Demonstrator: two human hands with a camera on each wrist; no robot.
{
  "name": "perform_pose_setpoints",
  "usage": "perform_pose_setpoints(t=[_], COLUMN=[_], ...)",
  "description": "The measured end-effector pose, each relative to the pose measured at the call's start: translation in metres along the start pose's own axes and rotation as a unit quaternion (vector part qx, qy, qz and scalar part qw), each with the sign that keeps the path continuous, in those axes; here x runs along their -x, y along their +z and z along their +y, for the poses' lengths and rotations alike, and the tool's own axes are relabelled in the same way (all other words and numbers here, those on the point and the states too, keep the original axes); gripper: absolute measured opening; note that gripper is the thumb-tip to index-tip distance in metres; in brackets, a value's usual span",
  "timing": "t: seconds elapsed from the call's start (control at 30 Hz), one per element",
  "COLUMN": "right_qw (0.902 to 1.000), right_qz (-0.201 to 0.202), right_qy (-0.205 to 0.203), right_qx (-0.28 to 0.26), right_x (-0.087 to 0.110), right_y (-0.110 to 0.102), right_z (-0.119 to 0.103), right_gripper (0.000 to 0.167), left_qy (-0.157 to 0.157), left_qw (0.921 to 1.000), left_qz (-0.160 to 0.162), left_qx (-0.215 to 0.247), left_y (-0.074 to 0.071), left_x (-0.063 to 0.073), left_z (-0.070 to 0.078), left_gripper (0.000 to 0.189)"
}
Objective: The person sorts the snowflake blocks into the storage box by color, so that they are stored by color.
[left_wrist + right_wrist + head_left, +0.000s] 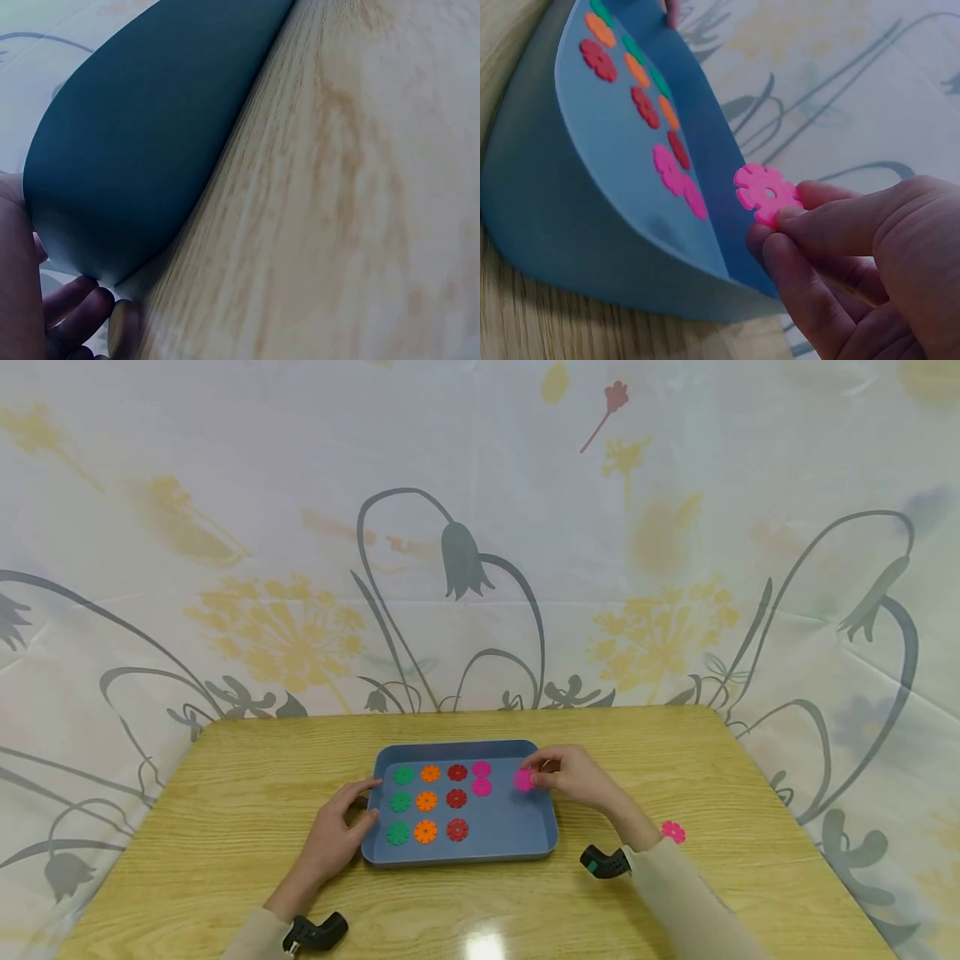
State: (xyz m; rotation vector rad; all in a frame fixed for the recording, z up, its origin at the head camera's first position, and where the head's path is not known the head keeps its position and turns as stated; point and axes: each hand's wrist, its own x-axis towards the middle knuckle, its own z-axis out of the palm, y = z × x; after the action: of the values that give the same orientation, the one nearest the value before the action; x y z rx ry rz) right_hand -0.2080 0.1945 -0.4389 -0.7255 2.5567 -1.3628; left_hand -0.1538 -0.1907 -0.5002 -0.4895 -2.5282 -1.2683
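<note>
A blue-grey tray [502, 843] lies on the table, with flower-shaped plastic discs in columns: green discs [401, 802], orange discs [426, 801], red discs [457, 798] and two pink discs [482, 787] one above the other. Between thumb and fingertips, my right hand [577, 777] pinches another pink disc [769, 193], raised over the tray's right part. My left hand [333, 831] grips the tray's left side, thumb and index finger at the rim. In the left wrist view, its curled fingers [79, 307] sit by the tray's outer wall [142, 127].
One more pink disc [673, 832] lies on the wooden table [247, 793], right of the tray beside my right forearm. A flower-patterned cloth [480, 635] hangs behind the table. Each wrist carries a black camera mount [318, 932].
</note>
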Motion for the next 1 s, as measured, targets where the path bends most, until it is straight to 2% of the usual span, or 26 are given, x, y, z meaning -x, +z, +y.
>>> perform_pose_setpoints(t=[0.17,0.3,0.53,0.73,1.0], right_qw=[0.9997,0.9995,0.9974,0.9956,0.9952], right_qz=[-0.020,-0.033,-0.057,-0.076,-0.079], right_qy=[-0.012,0.000,0.023,0.026,0.025], right_qx=[0.004,0.001,-0.037,-0.050,-0.051], right_x=[-0.006,-0.009,-0.031,-0.039,-0.044], right_y=[0.007,0.009,0.024,0.028,0.034], right_z=[-0.021,-0.041,-0.011,-0.013,-0.008], right_gripper=[0.018,0.018,0.019,0.019,0.019], left_qy=[0.001,0.000,0.003,0.002,0.003], left_qw=[1.0000,1.0000,1.0000,1.0000,1.0000], left_qz=[0.002,0.001,-0.001,-0.001,0.000], left_qx=[-0.003,-0.001,-0.001,0.001,-0.002], left_y=[0.000,-0.001,-0.001,-0.001,-0.001], left_x=[0.000,0.000,0.000,0.000,0.000], left_z=[0.000,0.002,0.002,0.002,0.000], left_gripper=[0.041,0.041,0.041,0.041,0.040])
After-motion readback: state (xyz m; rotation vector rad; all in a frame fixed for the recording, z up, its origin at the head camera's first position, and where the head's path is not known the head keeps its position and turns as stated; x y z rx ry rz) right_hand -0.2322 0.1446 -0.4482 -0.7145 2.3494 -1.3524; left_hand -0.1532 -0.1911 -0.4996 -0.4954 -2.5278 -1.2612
